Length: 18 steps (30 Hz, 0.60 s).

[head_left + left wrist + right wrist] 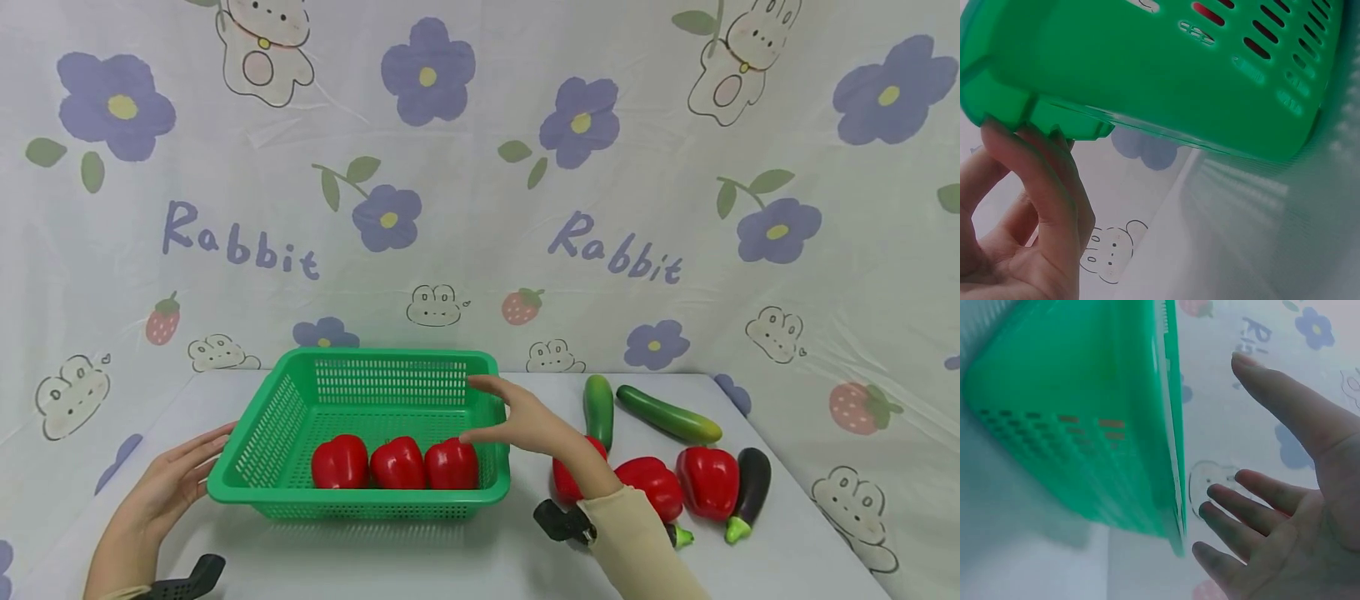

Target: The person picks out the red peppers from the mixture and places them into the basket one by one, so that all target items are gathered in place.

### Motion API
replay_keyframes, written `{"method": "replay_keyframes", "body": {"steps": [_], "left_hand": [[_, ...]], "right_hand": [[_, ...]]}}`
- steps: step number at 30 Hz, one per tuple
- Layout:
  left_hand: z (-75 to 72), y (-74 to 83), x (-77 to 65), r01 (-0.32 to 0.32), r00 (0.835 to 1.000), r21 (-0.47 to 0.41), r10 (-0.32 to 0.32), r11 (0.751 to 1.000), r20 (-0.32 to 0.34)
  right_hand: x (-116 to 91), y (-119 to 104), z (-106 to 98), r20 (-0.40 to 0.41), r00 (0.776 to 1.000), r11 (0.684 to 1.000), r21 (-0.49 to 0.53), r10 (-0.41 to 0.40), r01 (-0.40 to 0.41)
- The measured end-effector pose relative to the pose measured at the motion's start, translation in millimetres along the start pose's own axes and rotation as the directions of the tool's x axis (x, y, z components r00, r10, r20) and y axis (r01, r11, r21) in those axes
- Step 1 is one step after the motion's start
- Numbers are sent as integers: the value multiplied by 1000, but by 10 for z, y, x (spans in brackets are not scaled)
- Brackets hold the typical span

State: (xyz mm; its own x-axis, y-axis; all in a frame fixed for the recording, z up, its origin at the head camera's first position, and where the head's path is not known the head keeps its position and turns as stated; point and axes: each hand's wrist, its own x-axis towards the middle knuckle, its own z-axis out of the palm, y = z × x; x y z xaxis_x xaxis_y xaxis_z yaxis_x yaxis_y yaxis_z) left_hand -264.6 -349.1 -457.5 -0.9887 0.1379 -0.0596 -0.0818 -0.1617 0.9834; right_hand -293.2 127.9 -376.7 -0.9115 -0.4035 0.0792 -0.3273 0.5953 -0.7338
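Green basket sits on the table, three red peppers lined along its near wall. Left hand, fingers straight, touches the basket's left rim and holds nothing. Right hand hovers open-fingered just beside the right rim, empty; contact cannot be told.

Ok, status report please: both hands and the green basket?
Left hand open, fingers touching basket left rim. Right hand open at right rim. Three red peppers inside. Nothing in the way.

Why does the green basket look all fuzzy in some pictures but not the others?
Head view: the green slotted plastic basket looks sharp, with a soft shadow beneath it. Left wrist view: it sits very close, so its edges blur. Right wrist view: it is smeared and hazy, while the right hand is clearer.
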Motion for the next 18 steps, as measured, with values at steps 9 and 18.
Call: {"method": "replay_keyframes", "body": {"steps": [9,18], "left_hand": [[-1,1,2,18,1000,18,-18,1000,-19],[8,-2,2,-5,1000,1,5,1000,8]], "right_hand": [[-231,191,-146,-84,995,998,-29,48,-51],[-453,402,-252,-127,988,995,-46,83,-90]]}}
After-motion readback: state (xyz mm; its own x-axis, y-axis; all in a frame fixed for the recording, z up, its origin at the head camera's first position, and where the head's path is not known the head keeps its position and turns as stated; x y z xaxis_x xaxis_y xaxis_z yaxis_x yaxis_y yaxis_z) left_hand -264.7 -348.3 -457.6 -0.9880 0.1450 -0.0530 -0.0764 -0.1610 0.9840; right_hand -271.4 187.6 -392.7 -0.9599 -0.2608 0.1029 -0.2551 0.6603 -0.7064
